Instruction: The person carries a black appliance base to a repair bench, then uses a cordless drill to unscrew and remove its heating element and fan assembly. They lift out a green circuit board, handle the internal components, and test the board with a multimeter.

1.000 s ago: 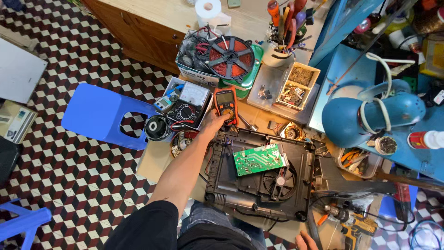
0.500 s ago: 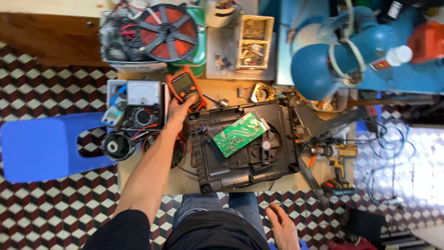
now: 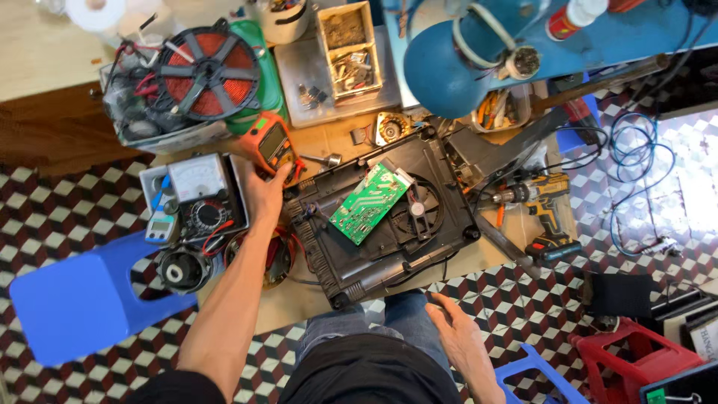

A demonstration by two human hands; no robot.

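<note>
My left hand [image 3: 263, 193] is on the orange meter [image 3: 274, 144], which lies on the wooden board [image 3: 340, 138] just left of the black casing [image 3: 389, 258], near its top-left corner. Fingers curl around the meter's lower end, thumb on its right edge; loose grasp, meter flat on the board, screen facing up. Casing is open, with a green circuit board [image 3: 369, 203] tilted across its middle and a black fan [image 3: 417, 210] just right of that. Left of my hand: an analog meter [image 3: 203, 193] in a tray, a small blue-grey tester [image 3: 161, 227] beside it, and a black round part [image 3: 179, 271] below. Above the orange meter: a red coil disc [image 3: 203, 73] on top of a bin of wires, a green spool under it. Further up: a clear box of parts [image 3: 329, 90] and a wooden tray of screws [image 3: 348, 49]. Right of the casing: a yellow drill [image 3: 540, 193] lying on its side, a blue lamp [image 3: 456, 67] above. My right hand [image 3: 460, 340] rests by my knee, well apart from the bench, fingers loosely spread, holding nothing. A blue stool [image 3: 71, 299] stands on the checkered floor at left.
</note>
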